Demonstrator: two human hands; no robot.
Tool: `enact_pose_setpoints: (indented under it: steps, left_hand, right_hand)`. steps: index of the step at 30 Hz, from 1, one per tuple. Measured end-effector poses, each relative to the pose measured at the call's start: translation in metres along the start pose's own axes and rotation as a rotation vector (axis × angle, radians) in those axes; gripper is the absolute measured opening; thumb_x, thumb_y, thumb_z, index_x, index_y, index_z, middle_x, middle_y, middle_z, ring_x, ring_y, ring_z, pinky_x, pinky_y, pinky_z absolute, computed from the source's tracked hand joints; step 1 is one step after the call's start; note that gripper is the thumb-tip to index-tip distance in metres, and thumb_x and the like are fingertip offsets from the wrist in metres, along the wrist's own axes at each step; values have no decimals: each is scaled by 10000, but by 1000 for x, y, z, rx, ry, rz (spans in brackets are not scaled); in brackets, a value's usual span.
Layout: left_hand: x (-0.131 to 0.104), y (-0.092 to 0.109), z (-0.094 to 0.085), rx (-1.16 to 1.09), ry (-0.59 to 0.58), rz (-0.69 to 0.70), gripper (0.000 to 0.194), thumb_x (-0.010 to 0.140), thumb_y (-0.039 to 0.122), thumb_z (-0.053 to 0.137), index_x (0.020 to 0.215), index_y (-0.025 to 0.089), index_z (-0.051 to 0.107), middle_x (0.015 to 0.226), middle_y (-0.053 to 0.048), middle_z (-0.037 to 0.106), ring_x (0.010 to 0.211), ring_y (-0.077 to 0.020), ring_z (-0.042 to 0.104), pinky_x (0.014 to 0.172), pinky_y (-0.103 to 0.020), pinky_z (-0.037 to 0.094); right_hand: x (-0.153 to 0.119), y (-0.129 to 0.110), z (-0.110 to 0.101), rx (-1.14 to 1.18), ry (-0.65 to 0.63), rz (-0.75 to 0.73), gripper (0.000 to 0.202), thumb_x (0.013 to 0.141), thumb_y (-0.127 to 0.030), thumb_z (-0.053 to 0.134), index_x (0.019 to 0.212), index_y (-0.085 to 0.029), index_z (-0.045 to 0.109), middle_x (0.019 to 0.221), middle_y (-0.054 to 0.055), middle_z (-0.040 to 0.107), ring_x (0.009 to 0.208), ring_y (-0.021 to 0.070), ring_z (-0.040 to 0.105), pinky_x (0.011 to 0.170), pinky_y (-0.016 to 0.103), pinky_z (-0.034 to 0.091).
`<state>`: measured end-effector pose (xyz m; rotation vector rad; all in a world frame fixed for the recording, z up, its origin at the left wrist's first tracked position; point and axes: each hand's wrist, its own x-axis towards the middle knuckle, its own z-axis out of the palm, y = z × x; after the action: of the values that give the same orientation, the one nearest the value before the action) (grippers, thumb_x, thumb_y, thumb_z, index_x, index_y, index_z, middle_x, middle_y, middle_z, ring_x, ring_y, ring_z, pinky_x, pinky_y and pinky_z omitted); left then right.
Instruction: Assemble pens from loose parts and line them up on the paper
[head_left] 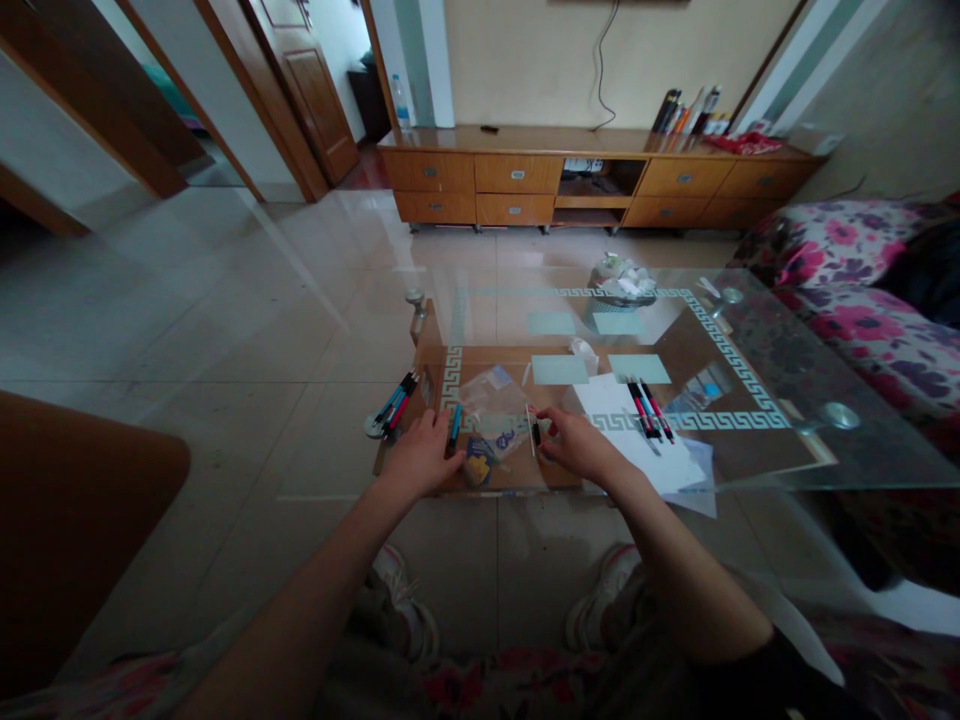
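Note:
My left hand (pixel 426 452) rests on the glass table (pixel 750 455) with its fingers apart, beside a blue and black pen (pixel 454 428). Left of that hand lies a bundle of pens (pixel 397 403) in blue, red and black. The fingers of my right hand (pixel 566 437) are bent close around a small black and red pen (pixel 535 430); whether they grip it is too small to tell. Between the hands is a clear plastic bag (pixel 493 395). Several red, blue and black pens (pixel 649 408) lie on white paper (pixel 679 465) to the right.
A basket with white plastic bags (pixel 622 280) shows beyond the middle of the table. A crumpled tissue (pixel 583 356) lies near the pale rectangles. The wooden cabinet (pixel 514 180) stands by the far wall, and a floral sofa (pixel 847 240) is at the right.

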<state>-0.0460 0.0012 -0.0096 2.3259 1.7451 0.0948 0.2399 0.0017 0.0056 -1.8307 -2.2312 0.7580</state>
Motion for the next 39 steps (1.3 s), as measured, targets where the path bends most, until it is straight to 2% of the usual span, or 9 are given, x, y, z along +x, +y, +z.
enact_pose_setpoints:
  steps: [4, 7, 12, 14, 18, 28, 31, 34, 39]
  left_hand:
    - [2, 0, -2, 3, 35, 22, 709, 811, 468, 655, 1412, 188, 405, 1259, -165, 515, 1173, -335, 535, 1001, -428, 429]
    - [6, -3, -3, -44, 50, 101, 775, 788, 442, 667, 1455, 193, 360, 1411, -177, 442, 1302, -352, 458, 1086, -461, 380]
    - [11, -11, -1, -100, -22, 200, 940, 704, 212, 651, 1538, 155, 223, 1602, -179, 252, 1454, -340, 314, 1187, -448, 293]
    - [11, -11, 0, -109, -42, 210, 968, 676, 140, 617, 1548, 127, 196, 1607, -182, 258, 1465, -320, 308, 1200, -425, 283]
    - [11, -10, -2, -108, -45, 223, 920, 691, 103, 577, 1543, 117, 229, 1554, -175, 367, 1434, -294, 370, 1198, -400, 294]
    - [12, -12, -3, -134, -18, 215, 781, 810, 240, 612, 1524, 192, 298, 1453, -156, 447, 1317, -308, 488, 1114, -421, 394]
    - [12, -13, -3, -147, 22, 231, 784, 792, 309, 675, 1496, 220, 340, 1375, -141, 497, 1242, -312, 540, 1065, -436, 435]
    - [13, -7, -9, -159, 123, 254, 796, 770, 384, 722, 1468, 216, 377, 1301, -134, 526, 1197, -316, 560, 1038, -459, 459]
    - [9, 15, -21, -212, 362, 417, 783, 828, 373, 708, 1495, 221, 327, 1391, -141, 487, 1307, -304, 487, 1107, -460, 426]
  right_hand:
    - [-1, -1, 2, 44, -14, -50, 515, 780, -206, 755, 1264, -197, 578, 1172, 105, 641, 999, 204, 646, 886, 286, 446]
    - [-1, 0, 3, 65, -14, -62, 545, 778, -205, 761, 1285, -199, 561, 1203, 111, 617, 1017, 207, 642, 899, 301, 452]
    - [-1, 3, 4, 61, -12, -63, 567, 773, -204, 767, 1296, -201, 548, 1202, 109, 608, 1038, 215, 639, 907, 306, 458]
    - [-1, 4, 5, 59, -1, -76, 556, 780, -213, 757, 1294, -191, 545, 1201, 113, 606, 1037, 216, 638, 904, 305, 462]
    - [-1, 4, 6, 57, 9, -88, 517, 802, -230, 732, 1284, -191, 549, 1204, 115, 599, 1029, 210, 639, 901, 300, 464]
    - [-1, 4, 5, 34, 28, -100, 443, 857, -259, 674, 1276, -175, 561, 1135, 112, 608, 983, 200, 637, 878, 297, 459]
    - [0, 6, 7, 42, 42, -103, 438, 857, -256, 675, 1274, -172, 569, 1121, 116, 610, 973, 206, 639, 868, 309, 463]
    - [2, 5, 9, 98, 89, -110, 419, 856, -238, 675, 1261, -171, 589, 1116, 118, 623, 925, 201, 645, 836, 313, 475]
    - [3, -15, 12, 444, 120, -161, 311, 914, -331, 620, 1182, -175, 652, 988, 80, 688, 771, 163, 636, 727, 292, 501]
